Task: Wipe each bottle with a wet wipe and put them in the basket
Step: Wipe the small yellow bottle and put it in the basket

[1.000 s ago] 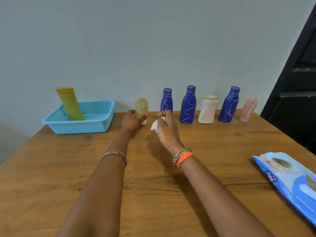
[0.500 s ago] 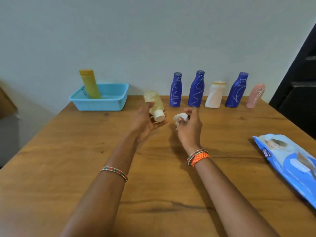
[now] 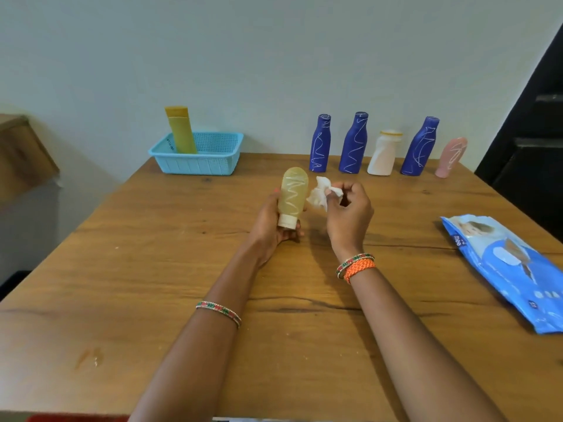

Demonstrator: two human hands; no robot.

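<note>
Left hand (image 3: pixel 271 222) is wrapped around a pale yellow translucent bottle (image 3: pixel 292 193), fingers curled behind it and thumb at the front, clamped near the white cap, which points down toward the wooden table (image 3: pixel 152 269); the rounded end points up and the bottle is held clear of the tabletop. Right hand (image 3: pixel 348 216) is pinched shut on a crumpled white wet wipe (image 3: pixel 320 194), held between thumb and fingertips (image 3: pixel 333 193); the wipe's loose end hangs just right of the bottle, very near it, contact cannot be told. Beyond both hands, along the wall, stand five bottles in a row: blue bottle (image 3: pixel 320 144), second blue bottle (image 3: pixel 355 143), white bottle (image 3: pixel 384 153), third blue bottle (image 3: pixel 420 147), and a pink bottle (image 3: pixel 451 156); all upright and well apart from the hands. Beyond and left of the left hand sits a light blue basket (image 3: pixel 198 164) with a yellow tube (image 3: pixel 181 130) leaning inside it. Right of the right hand, well apart, a blue wet wipe pack (image 3: pixel 505 269) lies flat.
</note>
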